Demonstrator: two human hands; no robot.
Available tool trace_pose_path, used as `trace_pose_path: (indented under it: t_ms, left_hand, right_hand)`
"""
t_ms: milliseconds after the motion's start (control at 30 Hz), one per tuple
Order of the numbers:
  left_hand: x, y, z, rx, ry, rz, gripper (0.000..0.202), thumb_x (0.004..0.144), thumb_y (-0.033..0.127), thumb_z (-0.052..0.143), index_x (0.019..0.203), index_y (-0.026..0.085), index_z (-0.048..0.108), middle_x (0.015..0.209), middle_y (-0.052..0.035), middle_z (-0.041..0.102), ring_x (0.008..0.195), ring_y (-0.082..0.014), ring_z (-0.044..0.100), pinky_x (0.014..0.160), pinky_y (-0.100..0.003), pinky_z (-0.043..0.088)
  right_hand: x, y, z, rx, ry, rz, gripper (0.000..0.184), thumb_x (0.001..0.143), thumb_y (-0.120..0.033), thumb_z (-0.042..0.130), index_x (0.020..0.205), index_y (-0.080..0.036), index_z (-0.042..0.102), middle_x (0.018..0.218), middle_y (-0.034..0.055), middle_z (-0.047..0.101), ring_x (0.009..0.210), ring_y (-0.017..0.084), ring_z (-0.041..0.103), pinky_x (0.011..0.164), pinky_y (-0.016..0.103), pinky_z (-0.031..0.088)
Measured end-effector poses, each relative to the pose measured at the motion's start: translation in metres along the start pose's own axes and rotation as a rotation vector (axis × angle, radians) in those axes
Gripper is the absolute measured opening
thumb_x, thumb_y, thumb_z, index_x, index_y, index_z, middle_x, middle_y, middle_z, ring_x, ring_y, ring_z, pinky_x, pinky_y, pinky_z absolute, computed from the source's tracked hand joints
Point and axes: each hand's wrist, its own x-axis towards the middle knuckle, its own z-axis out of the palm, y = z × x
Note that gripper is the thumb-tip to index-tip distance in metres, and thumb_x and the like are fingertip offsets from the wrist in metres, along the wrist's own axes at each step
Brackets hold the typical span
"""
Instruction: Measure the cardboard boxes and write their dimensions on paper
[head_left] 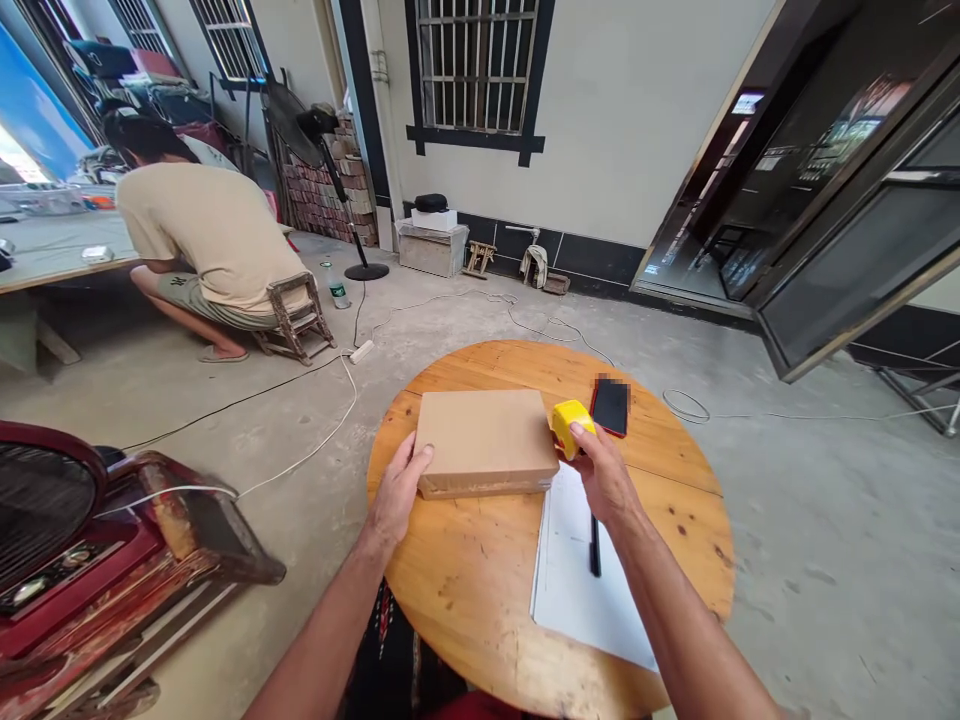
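A brown cardboard box [484, 435] lies flat on the round wooden table [480, 590]. My left hand [399, 488] grips the box's left end, thumb on the top edge and fingers along the side, partly hidden. In my right hand [606, 475] is a yellow tape measure [571, 428], held beside the box's right end. Its blade cannot be made out. Below that hand, white paper sheets [585, 610] lie partly against the box, with a black pen [595, 548] on top. A dark phone with a red edge [610, 408] rests just beyond the tape measure.
A person [202, 230] sits on a small wooden chair [296, 315] at the left, by another table [67, 245]. A red fan [67, 530] stands near left. Cables [322, 445] cross the floor. Behind are a standing fan [330, 170] and a plastic bottle [337, 290].
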Motion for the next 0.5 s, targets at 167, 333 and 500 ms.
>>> trace_pose_path:
  t_ms: [167, 333, 500]
  left_hand:
    - [-0.005, 0.004, 0.001, -0.042, 0.055, 0.124, 0.061, 0.076, 0.029, 0.060, 0.135, 0.019, 0.055, 0.132, -0.0062, 0.064, 0.122, -0.0280, 0.058, 0.101, -0.039, 0.046]
    - [-0.023, -0.013, -0.018, -0.132, 0.154, 0.231, 0.063, 0.068, 0.024, 0.064, 0.130, 0.020, 0.056, 0.132, -0.0068, 0.063, 0.127, -0.0283, 0.054, 0.106, -0.039, 0.042]
    - [-0.038, -0.025, -0.016, -0.170, 0.138, 0.183, 0.056, 0.080, 0.040, 0.061, 0.132, 0.019, 0.054, 0.132, -0.0091, 0.062, 0.129, -0.0278, 0.053, 0.109, -0.040, 0.041]
  right_hand:
    - [-0.012, 0.005, -0.004, 0.013, -0.093, -0.085, 0.047, 0.076, -0.054, 0.067, 0.110, -0.021, 0.064, 0.106, 0.0081, 0.073, 0.094, 0.026, 0.067, 0.085, 0.040, 0.053]
    - [-0.044, 0.018, -0.031, 0.075, -0.238, -0.146, 0.053, 0.081, -0.056, 0.057, 0.120, -0.020, 0.064, 0.119, 0.0144, 0.072, 0.108, 0.034, 0.067, 0.094, 0.051, 0.051]
    - [-0.076, 0.049, -0.043, 0.083, -0.226, -0.072, 0.061, 0.084, -0.060, 0.050, 0.131, -0.021, 0.059, 0.122, 0.0171, 0.070, 0.106, 0.036, 0.068, 0.086, 0.052, 0.054]
